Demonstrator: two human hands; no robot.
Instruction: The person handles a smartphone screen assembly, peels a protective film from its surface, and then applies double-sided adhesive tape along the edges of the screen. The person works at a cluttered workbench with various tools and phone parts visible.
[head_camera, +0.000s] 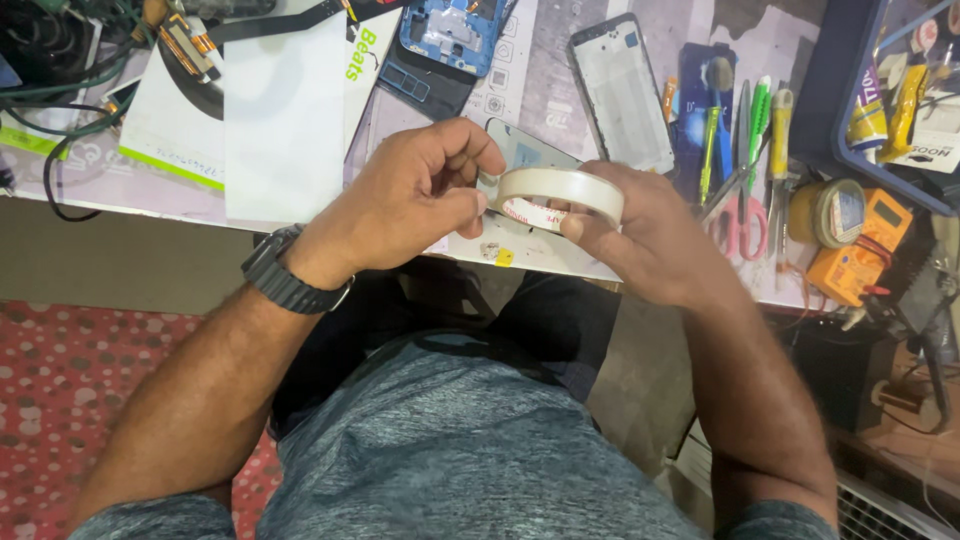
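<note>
Right hand gripping tape roll, fingers curled round it; left hand fingers pinched at its edge, above counter.

tape roll far side hidden by fingers

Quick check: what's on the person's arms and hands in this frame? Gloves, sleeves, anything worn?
Both hands are bare, no gloves. The left hand has a chunky black digital-style watch with a ribbed strap on its wrist. The right hand has nothing on its wrist or fingers that shows. Forearms are uncovered; short grey heathered T-shirt sleeves start only near the shoulders, at the bottom corners of the picture.
</note>
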